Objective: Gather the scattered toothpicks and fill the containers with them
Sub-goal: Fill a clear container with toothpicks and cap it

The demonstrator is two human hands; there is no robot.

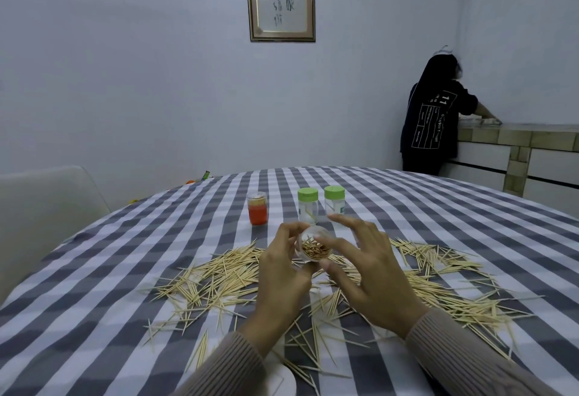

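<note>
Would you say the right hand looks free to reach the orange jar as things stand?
Probably not directly: the right hand is at the open jar that the left hand grips, and the orange jar stands beyond, leftward.

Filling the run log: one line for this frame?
left hand grips open clear jar part-filled with toothpicks | right hand touches jar, fingers spread | loose toothpicks on table | green-lidded jars closed
</note>
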